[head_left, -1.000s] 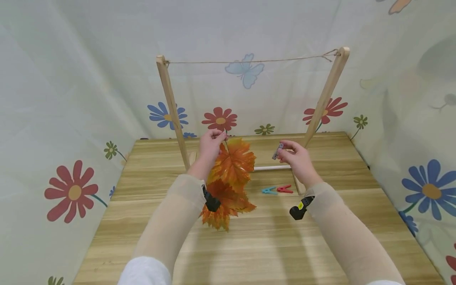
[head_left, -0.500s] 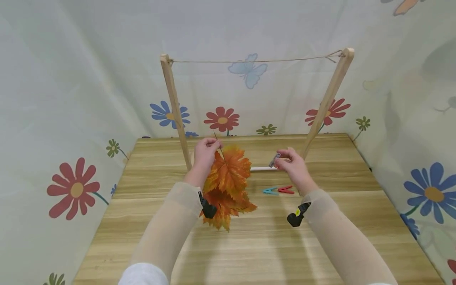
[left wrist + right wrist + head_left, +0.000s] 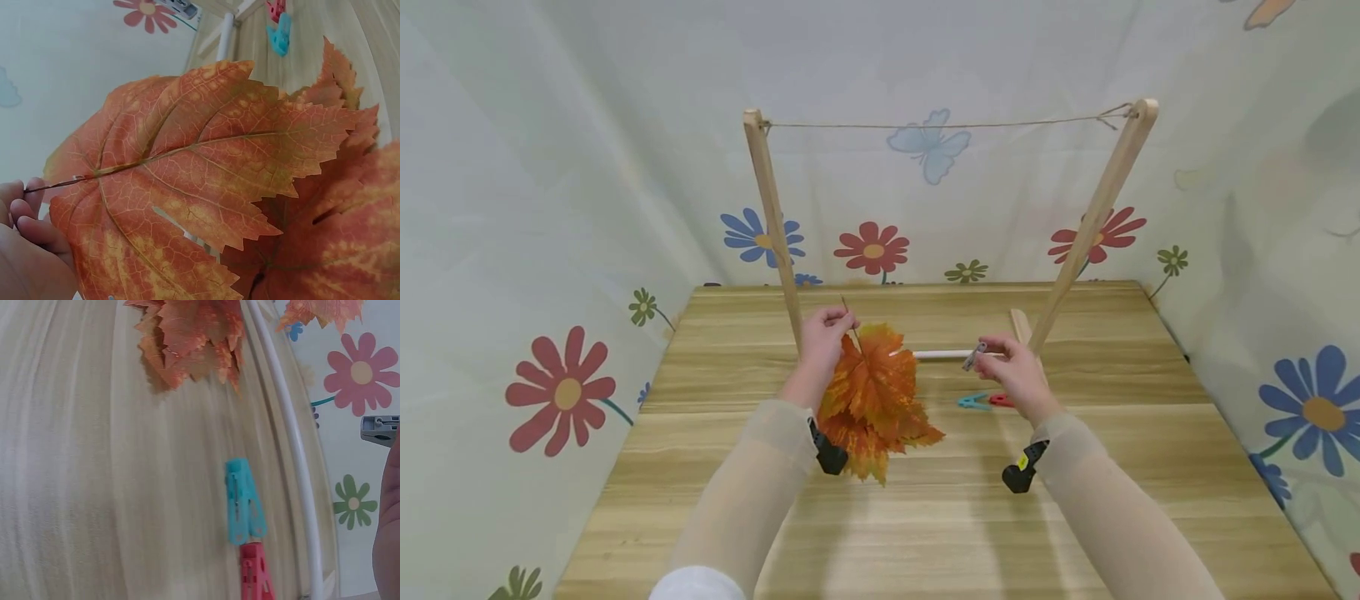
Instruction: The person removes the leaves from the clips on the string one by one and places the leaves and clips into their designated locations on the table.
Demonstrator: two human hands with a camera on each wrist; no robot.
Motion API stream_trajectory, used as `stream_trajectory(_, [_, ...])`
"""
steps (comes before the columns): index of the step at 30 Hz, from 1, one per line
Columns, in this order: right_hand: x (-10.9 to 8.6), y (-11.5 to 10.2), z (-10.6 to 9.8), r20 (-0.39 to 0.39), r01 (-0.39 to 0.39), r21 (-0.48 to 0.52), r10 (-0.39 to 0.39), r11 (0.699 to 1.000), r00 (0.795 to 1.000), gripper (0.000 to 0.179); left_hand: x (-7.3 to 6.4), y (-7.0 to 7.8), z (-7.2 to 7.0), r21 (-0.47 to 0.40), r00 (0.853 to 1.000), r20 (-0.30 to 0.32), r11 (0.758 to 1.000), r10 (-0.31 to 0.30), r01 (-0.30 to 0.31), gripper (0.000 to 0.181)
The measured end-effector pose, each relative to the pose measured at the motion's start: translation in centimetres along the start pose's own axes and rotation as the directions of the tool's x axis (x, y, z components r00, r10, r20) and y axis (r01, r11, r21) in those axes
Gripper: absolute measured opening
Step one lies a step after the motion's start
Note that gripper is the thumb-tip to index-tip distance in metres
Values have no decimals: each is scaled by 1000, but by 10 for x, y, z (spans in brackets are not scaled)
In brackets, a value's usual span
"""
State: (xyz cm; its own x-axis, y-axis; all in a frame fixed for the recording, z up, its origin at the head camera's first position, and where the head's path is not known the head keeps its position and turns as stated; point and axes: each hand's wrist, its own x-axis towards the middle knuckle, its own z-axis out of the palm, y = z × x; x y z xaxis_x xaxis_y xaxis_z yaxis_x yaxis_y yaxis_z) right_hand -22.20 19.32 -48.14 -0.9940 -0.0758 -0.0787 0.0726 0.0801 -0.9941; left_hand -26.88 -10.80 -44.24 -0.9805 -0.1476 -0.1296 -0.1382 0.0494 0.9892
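Observation:
My left hand pinches the thin stem of an orange artificial maple leaf, which hangs below and right of the fingers. In the left wrist view this leaf fills the middle, its stem between thumb and fingers. Beneath it, more orange leaves lie on the table, partly covered. My right hand holds a grey clothespin between thumb and fingertips, apart from the leaf. The right wrist view shows only the edge of that hand, with the grey clothespin jutting out.
A twine line runs between two wooden posts of a stand, above and behind the hands. A white rod joins its base. A teal clothespin and a red clothespin lie on the wooden table. Flowered cloth surrounds it.
Both hands have come lower and slightly left, the left one carrying the leaf down and the right one carrying the grey clothespin. The camera view has shifted a little.

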Motion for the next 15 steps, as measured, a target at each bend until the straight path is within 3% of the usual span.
stream_trajectory(10, [-4, 20, 9, 26, -64, -86, 67, 994, 997, 44, -4, -13, -17, -14, 1000, -8, 1000, 1, -1, 17])
stream_trajectory(15, [-5, 30, 14, 49, -56, -124, 62, 991, 997, 43, -6, -24, -24, -20, 1000, -12, 1000, -22, 22, 20])
